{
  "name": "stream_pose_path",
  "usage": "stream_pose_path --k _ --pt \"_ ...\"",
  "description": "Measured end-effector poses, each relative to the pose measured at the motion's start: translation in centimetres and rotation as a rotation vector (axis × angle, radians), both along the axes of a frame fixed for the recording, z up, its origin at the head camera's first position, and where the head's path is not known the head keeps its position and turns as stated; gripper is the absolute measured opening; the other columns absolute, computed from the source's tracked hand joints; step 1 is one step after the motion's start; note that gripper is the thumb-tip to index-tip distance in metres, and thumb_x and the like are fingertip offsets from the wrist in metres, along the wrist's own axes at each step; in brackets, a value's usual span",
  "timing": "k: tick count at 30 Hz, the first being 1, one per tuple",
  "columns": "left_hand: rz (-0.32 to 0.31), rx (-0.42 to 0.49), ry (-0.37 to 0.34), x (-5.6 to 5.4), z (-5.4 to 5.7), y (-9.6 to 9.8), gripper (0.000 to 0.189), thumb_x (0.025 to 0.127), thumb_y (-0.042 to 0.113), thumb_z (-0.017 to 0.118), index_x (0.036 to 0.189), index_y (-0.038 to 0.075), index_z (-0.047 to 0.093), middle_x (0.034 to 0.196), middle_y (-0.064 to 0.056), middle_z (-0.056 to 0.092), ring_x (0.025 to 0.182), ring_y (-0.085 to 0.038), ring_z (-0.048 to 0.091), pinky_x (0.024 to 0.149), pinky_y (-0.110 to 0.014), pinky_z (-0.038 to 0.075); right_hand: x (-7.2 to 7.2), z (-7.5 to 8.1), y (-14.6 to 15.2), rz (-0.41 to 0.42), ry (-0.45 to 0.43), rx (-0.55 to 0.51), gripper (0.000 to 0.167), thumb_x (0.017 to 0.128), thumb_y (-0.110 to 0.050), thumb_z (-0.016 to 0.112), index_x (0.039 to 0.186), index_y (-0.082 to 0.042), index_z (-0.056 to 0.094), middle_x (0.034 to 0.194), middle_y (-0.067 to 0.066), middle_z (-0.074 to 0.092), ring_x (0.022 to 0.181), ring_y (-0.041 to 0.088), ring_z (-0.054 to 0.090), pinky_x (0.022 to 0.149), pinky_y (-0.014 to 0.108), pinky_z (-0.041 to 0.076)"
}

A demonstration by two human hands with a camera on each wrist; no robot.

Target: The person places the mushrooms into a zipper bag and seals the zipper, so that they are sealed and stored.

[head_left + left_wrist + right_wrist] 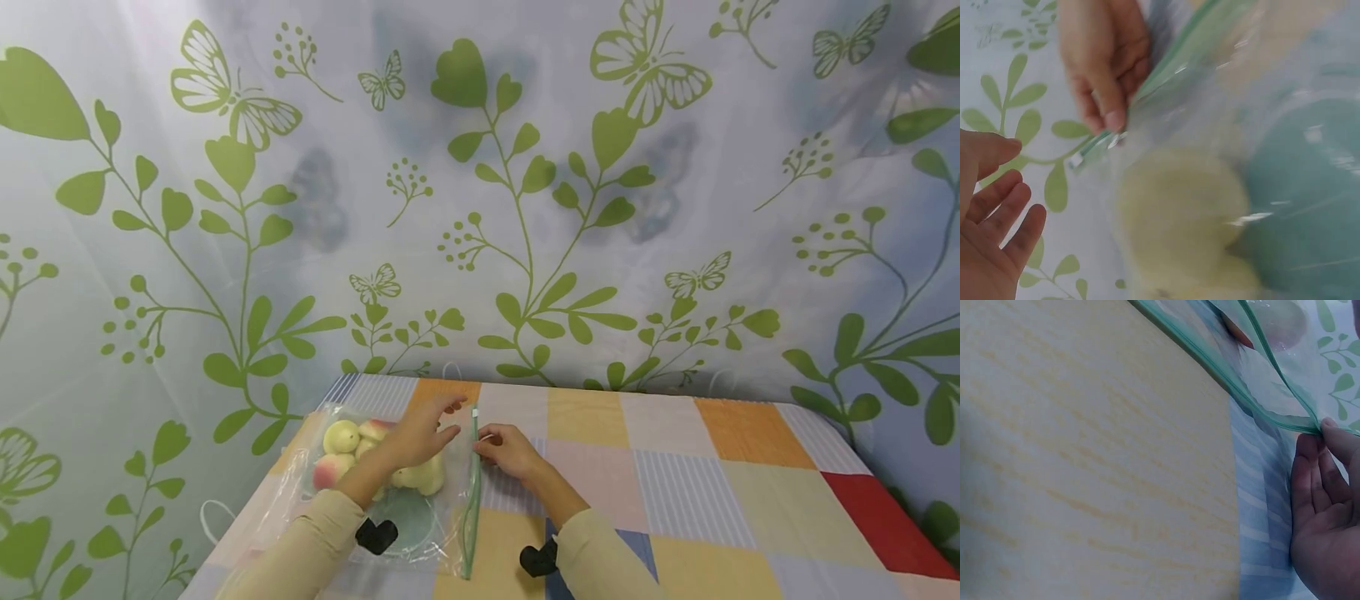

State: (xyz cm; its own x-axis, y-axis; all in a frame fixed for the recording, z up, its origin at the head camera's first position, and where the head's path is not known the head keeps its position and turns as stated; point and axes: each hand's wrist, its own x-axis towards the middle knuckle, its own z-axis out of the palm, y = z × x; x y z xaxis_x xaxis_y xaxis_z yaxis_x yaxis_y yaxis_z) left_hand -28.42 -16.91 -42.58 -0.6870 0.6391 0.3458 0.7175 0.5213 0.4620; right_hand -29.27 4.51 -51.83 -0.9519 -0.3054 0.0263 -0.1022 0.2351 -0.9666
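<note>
A clear zip bag point(300, 500) lies on the table, its green zip edge point(472, 508) facing right. Yellow and pink-red fruit point(341, 437) and a round pale green disc point(408, 521) show through the plastic. My right hand point(510, 450) pinches the zip edge between thumb and fingers, below the white slider point(475, 412). Nearer me, the two green strips stand apart, as the right wrist view shows. My left hand point(423, 433) hovers over the far part of the bag, fingers spread and apart from the slider point(1076, 162), holding nothing.
A patchwork cloth point(690, 500) in squares of yellow, pink, orange, red and stripes covers the table. Behind hangs a pale curtain point(480, 208) printed with green leaves and butterflies. A black wrist device point(377, 536) sits at my left forearm, another point(537, 560) at my right.
</note>
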Motion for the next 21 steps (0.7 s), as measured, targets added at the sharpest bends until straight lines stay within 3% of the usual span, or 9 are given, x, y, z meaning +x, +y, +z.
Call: stream_pose_path --k 6,11,16,21 --pt "0.019 0.031 -0.060 -3.6 0.8 0.7 0.048 0.097 -0.006 0.064 0.144 -0.006 0.051 0.131 -0.022 0.060 0.122 -0.039 0.059 0.094 -0.051 0.055 0.1 -0.2 -0.2 -0.008 0.011 -0.005 0.019 0.101 -0.011 0.068 0.115 0.002 0.070 0.092 0.005 0.072 0.082 0.018 0.066 0.072 0.033 0.055" --pt "0.027 0.079 -0.210 -6.1 0.2 0.7 0.049 0.098 -0.003 0.063 0.146 -0.006 0.050 0.137 -0.024 0.058 0.128 -0.039 0.056 0.102 -0.052 0.050 0.3 -0.2 0.0 0.006 0.003 0.000 0.018 0.103 -0.015 0.066 0.115 -0.003 0.072 0.096 0.003 0.072 0.086 0.018 0.065 0.074 0.033 0.053" --pt "0.006 0.068 -0.364 -7.4 -1.0 -0.2 0.051 0.097 -0.002 0.063 0.145 -0.008 0.050 0.140 -0.027 0.058 0.134 -0.042 0.051 0.108 -0.054 0.045 0.4 -0.2 0.0 0.034 0.002 -0.025 0.017 0.103 -0.014 0.065 0.115 -0.002 0.070 0.102 0.005 0.073 0.091 0.019 0.066 0.078 0.034 0.054" --pt "-0.049 0.044 -0.368 -8.0 -2.2 -0.6 0.047 0.095 -0.003 0.061 0.140 -0.016 0.051 0.137 -0.031 0.059 0.131 -0.045 0.053 0.107 -0.050 0.047 0.6 -0.1 0.2 0.026 -0.008 -0.026 0.018 0.103 -0.015 0.065 0.115 -0.003 0.070 0.105 0.006 0.073 0.093 0.021 0.067 0.080 0.036 0.053"
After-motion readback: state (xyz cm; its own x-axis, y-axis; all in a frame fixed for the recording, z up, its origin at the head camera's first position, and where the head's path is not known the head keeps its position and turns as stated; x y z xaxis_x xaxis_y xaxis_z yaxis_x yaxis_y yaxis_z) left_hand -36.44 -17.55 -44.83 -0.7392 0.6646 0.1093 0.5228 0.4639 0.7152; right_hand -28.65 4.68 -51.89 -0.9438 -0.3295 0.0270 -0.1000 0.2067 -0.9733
